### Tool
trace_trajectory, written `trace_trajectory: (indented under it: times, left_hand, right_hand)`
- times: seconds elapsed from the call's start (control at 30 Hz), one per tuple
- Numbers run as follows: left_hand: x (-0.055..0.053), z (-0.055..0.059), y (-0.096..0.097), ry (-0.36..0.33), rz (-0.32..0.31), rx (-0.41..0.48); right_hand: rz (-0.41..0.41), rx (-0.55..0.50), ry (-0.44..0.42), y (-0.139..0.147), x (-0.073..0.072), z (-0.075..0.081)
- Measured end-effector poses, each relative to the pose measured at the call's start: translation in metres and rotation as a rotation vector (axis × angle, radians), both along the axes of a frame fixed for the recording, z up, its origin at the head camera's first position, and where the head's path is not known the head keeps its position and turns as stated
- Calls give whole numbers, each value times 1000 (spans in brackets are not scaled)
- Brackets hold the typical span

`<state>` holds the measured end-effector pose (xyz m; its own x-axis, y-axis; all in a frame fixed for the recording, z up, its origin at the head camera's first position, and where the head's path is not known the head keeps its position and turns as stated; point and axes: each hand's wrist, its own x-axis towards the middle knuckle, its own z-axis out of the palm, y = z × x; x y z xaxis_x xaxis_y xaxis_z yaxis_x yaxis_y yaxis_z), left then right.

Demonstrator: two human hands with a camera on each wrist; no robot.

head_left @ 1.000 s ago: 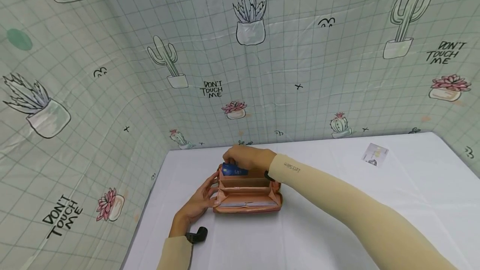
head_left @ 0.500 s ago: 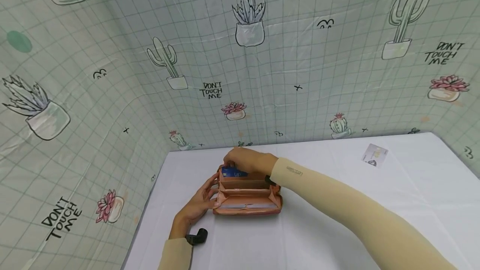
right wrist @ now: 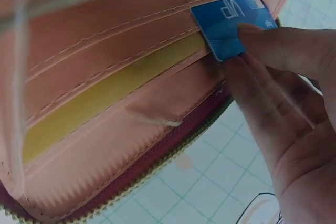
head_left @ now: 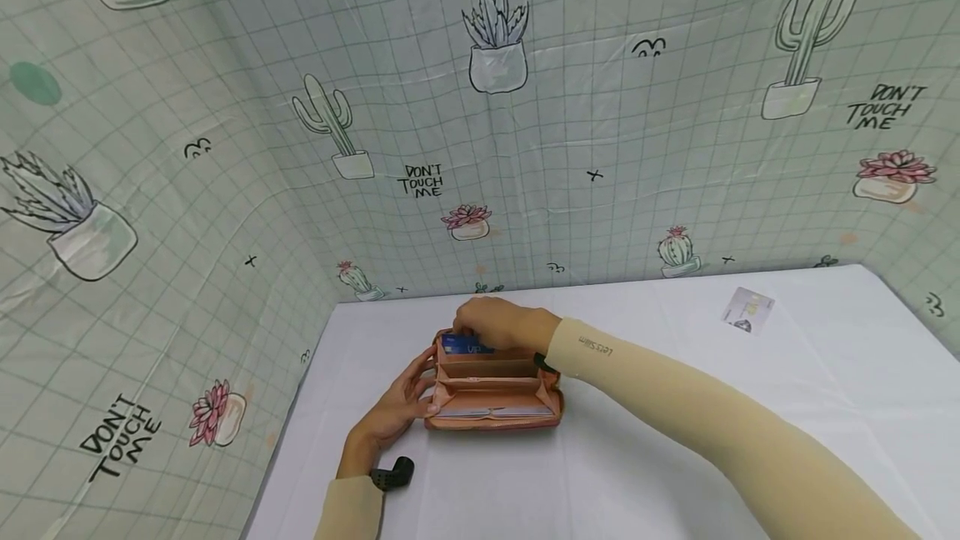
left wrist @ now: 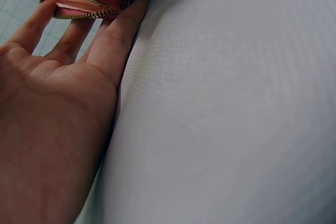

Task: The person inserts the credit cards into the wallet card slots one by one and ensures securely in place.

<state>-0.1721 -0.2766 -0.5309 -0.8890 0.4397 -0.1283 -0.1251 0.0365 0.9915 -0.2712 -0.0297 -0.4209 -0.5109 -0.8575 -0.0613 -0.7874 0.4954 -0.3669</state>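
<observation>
An orange-pink zip wallet [head_left: 517, 422] stands unzipped on the white table, its compartments facing up. My left hand [head_left: 394, 408] holds its left end, thumb at the front corner and fingers farther back; in the left wrist view, fingertips of the left hand [left wrist: 58, 98] touch the zipper edge. Reaching over the back compartment, my right hand [head_left: 504, 322] pinches a blue VIP card [head_left: 463, 345]. In the right wrist view, the blue card [right wrist: 220, 22] lies tilted against the card slots, the thumb on its face. A yellow card [right wrist: 105, 98] sits in a slot below it.
A silver-grey card [head_left: 748, 309] lies on the white table [head_left: 652, 457] toward the back right. Whitish edges, perhaps papers [head_left: 495, 412], show in the wallet's front compartment. A cactus-print cloth [head_left: 570, 123] hangs behind and to the left.
My right hand has moved slightly toward me and right, and the blue card has gone a little lower against the wallet's back compartment. My left hand stays in place.
</observation>
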Motion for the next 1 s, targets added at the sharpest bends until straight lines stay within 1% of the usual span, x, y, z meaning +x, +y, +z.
trace_trajectory:
  times: [0.2,0.37,0.5,0.67,1.0]
  left_hand:
    - [1,-1,-1,25,-5,-5]
    - [2,-1,-1,30,-10,-6]
    - [2,0,-1,26,-13,-3]
    - [1,1,-1,22,-18,19]
    - [1,1,-1,31,-29,33]
  right_hand:
    - [21,54,-36,-2,4,-1]
    - [18,87,-17,-3,7,0]
    - [36,113,11,-4,9,0]
    - [46,115,29,-4,9,0]
    - [14,104,-19,-2,10,0]
